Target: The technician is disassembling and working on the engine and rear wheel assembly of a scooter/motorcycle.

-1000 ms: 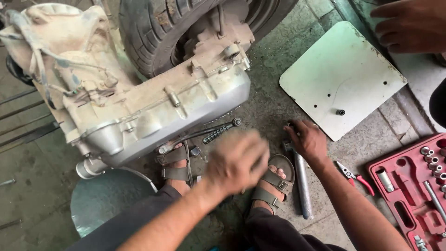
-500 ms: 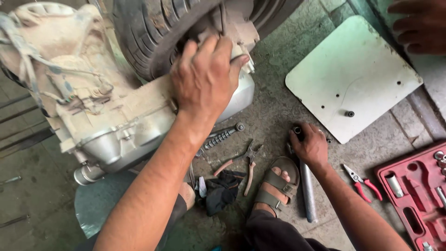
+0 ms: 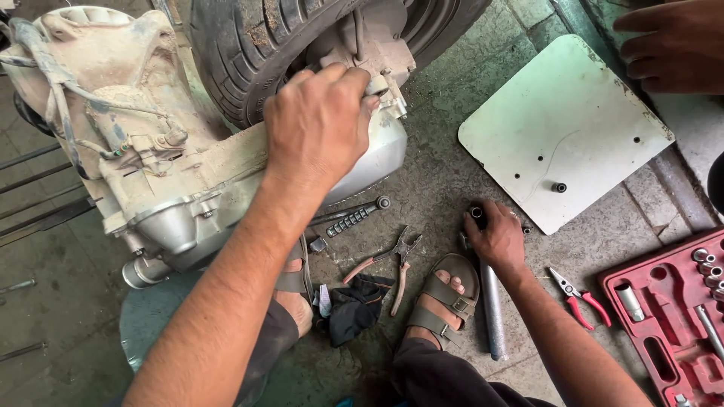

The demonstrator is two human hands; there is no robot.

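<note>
- Low in the frame, near our feet in sandals [image 3: 441, 298], we see pliers with worn orange grips [image 3: 388, 264] lying on the concrete beside a dark rag [image 3: 354, 305]; a ratchet handle [image 3: 354, 218] lies just above them, close under the engine.
- Right of centre, our right hand [image 3: 498, 240] is curled down on the floor over the top end of a long grey metal tube [image 3: 492, 309]; a small dark socket [image 3: 477, 213] sits at the fingertips. We cannot tell whether the fingers actually grip it or only rest on it.
- At the lower right edge, red-handled pliers [image 3: 579, 295] lie near a red socket case [image 3: 671, 316], well apart from the engine.
- Centre frame, our left hand [image 3: 317, 124] is spread, half-closed, palm down on the scooter engine casing [image 3: 166, 188], fingers hooked over its upper edge beside the tyre [image 3: 249, 53]. It grasps no tool.
- We judge a firm, flat press best here, keeping the fingers out of the gap by the tyre.
- That casing fills the upper left: pale cast metal, caked with dust and grime, cables trailing over it, its lower cover cleaner and shiny.
- Farthest, upper right, a white metal plate [image 3: 558, 113] lies flat, and another person's hand [image 3: 675, 45] rests beyond it.
</note>
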